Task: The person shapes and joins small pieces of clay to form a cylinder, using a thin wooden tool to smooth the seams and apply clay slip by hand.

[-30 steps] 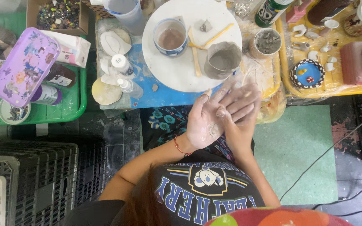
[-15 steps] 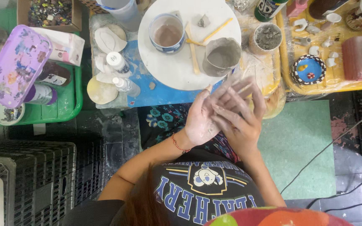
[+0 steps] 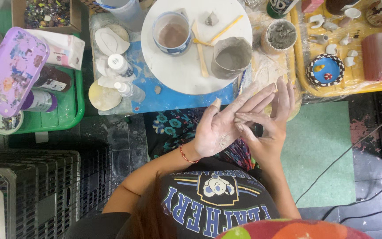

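Observation:
My left hand (image 3: 217, 130) is held palm up in front of my chest, smeared with pale clay, fingers stretched out together. My right hand (image 3: 273, 126) lies against it from the right, its bent fingertips pressing on the left palm. I cannot see any lump between them. Just beyond the hands stands a white round turntable (image 3: 182, 73) carrying a grey clay cup (image 3: 231, 57), a blue mug of muddy water (image 3: 172, 33), a wooden tool (image 3: 200, 48), a yellow stick (image 3: 227, 28) and a small clay lump (image 3: 212, 18).
A tub of grey clay (image 3: 281, 35) and a yellow tray (image 3: 303, 82) with small white pieces and a blue dish (image 3: 326, 69) are at the right. A green tray (image 3: 69, 113) with a purple palette (image 3: 9, 71) is at the left. Black crates (image 3: 36, 186) stand lower left; cables (image 3: 345, 155) cross the floor.
My right hand has slid from behind the left hand's fingers down onto its palm, curling its fingers. Both hands stay in front of my chest.

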